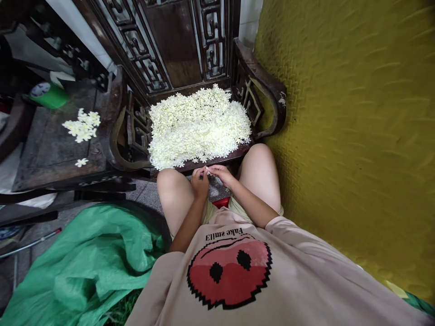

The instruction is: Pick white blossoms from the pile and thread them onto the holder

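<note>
Between my knees, just off the front edge of the seat, my left hand (200,181) and my right hand (220,174) meet with their fingertips pinched together. A small white flower (207,170) shows between the fingertips of both hands; its lower part is mostly hidden by my fingers. Directly beyond them, a thick heap of white, star-shaped flowers (200,129) covers the seat of a dark carved wooden chair (171,43).
To the left, a dark wooden side table (50,149) bears a small flower cluster (83,125), a single blossom (81,162) and a green roll (50,94). A green plastic sack (91,253) lies at lower left. A yellow textured surface (353,136) rises on the right.
</note>
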